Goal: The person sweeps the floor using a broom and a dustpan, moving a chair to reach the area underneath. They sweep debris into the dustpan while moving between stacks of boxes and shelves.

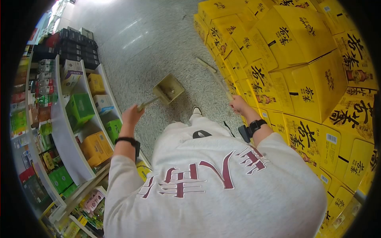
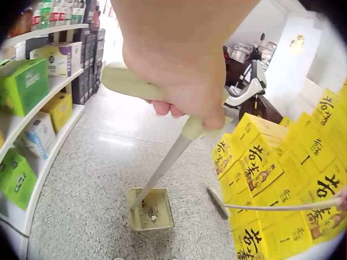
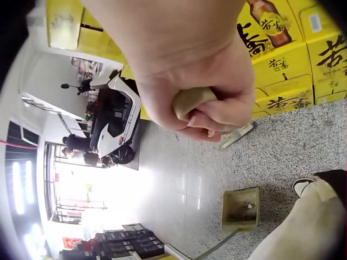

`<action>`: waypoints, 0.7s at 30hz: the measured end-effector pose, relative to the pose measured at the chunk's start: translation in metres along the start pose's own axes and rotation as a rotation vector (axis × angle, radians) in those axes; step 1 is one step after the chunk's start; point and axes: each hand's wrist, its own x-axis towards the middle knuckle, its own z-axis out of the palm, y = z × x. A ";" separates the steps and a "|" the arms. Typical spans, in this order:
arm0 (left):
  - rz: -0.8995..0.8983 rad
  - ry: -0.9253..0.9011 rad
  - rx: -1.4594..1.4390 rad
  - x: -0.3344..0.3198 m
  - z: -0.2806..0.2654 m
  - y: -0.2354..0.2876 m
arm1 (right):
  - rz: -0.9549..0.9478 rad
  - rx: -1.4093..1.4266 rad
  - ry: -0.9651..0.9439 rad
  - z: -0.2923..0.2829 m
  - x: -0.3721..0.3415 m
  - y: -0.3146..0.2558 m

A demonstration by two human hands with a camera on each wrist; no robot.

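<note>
In the head view my left hand (image 1: 131, 115) grips the handle of a long-handled dustpan (image 1: 160, 88). The pan is pale beige-green and rests on the speckled floor ahead of my feet. Small bits of litter (image 2: 153, 218) lie inside it, seen in the left wrist view. My right hand (image 1: 239, 104) holds the end of a broom's stick, fingers wrapped round it. The broom head (image 2: 218, 202) is at floor level beside the yellow boxes, to the right of the dustpan and apart from it.
Stacked yellow beer cartons (image 1: 278, 75) form a wall along the right. White shelves (image 1: 73, 131) with boxed goods run down the left, dark boxes (image 1: 79, 45) beyond. A white scooter (image 3: 120, 111) is parked farther off. My shoe (image 1: 196, 110) is near the dustpan.
</note>
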 end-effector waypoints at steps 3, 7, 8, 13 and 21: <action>-0.006 -0.148 -0.047 0.052 -0.007 0.033 | 0.037 -0.026 0.055 0.001 0.013 -0.003; 0.138 -0.051 -0.016 0.094 -0.001 0.059 | 0.040 -0.216 0.169 0.015 0.050 0.013; 0.143 -0.060 0.002 0.101 -0.003 0.065 | 0.043 -0.219 0.174 0.019 0.054 0.011; 0.139 -0.110 -0.042 0.131 -0.011 0.061 | -0.036 -0.143 0.184 0.058 0.038 -0.002; 0.161 -0.133 -0.153 0.158 -0.023 0.035 | 0.194 0.249 -0.138 0.077 -0.006 -0.069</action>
